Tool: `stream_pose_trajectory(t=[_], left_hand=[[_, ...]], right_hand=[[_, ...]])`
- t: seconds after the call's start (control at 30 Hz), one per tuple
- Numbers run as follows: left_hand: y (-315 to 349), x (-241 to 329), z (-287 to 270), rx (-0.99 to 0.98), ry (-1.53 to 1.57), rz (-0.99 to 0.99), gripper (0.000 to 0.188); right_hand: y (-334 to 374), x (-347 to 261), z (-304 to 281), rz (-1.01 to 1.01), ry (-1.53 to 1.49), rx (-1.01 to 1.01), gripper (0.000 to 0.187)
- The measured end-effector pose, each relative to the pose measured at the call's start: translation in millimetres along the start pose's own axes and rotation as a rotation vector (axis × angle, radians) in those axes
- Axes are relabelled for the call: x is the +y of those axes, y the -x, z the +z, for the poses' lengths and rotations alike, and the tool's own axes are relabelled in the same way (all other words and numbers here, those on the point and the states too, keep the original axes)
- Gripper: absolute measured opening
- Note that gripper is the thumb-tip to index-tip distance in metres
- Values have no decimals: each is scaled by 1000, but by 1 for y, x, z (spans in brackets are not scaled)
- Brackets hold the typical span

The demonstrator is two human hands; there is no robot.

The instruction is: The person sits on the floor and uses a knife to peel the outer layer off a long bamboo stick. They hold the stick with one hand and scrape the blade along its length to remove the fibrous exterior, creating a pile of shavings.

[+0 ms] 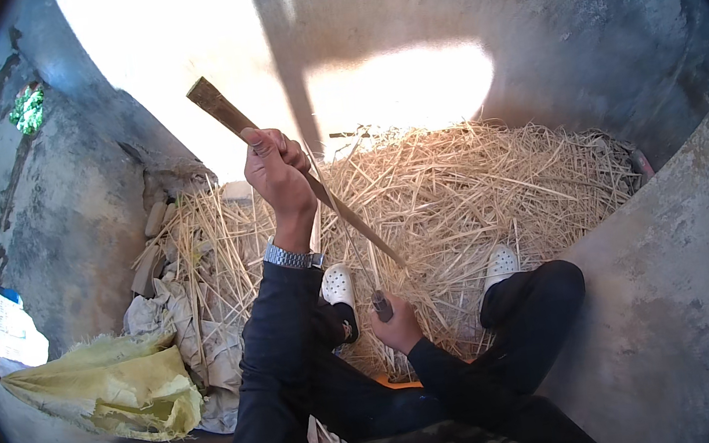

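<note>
Bamboo strip (275, 147) is running on a slant across the middle of the view, its long axis pointing from a squared upper end at the upper left down to a thin, tapering end at the lower right, over the straw. Left hand (276, 171) is clenching round it near the upper part, wristwatch (292, 256) showing below. Right hand (399, 322) is gripping a dark handle (381, 305) (a knife, as far as I can judge; the blade is hard to make out) just under the strip's lower end. Working it well likely means keeping the strip taut, the cut following its length and moving away from the knees. Straw pile (473, 180) is lying beyond white shoes (501, 264); a yellow sack (109, 384) is sitting at the left.
</note>
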State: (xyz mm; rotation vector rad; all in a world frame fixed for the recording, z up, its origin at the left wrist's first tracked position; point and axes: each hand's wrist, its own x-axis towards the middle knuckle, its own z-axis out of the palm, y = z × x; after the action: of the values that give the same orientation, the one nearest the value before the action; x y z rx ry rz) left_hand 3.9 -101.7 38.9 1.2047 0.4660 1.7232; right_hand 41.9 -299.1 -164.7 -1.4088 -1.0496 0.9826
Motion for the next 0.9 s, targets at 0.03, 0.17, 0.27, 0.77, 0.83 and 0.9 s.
stream_pose_trajectory(t=[0.03,0.17,0.27,0.77,0.83,0.9], left_hand=[[-3,-3,-6,21,3,4,47],[-23,-8,-29,127,-6,-2,48],[-24,-5,-36,167,-45,-4,48],[12,8,-7,150,-70,24,47],[17,8,-2,143,-56,27,46],[21,6,0,139,-61,38,46]], right_hand=[[2,19,3,-11,95,35,16],[5,44,8,24,143,-29,14],[14,0,14,49,42,-51,21],[17,-55,-8,93,32,-51,14],[14,-46,-3,101,28,-26,15],[24,9,-8,205,154,-42,17]])
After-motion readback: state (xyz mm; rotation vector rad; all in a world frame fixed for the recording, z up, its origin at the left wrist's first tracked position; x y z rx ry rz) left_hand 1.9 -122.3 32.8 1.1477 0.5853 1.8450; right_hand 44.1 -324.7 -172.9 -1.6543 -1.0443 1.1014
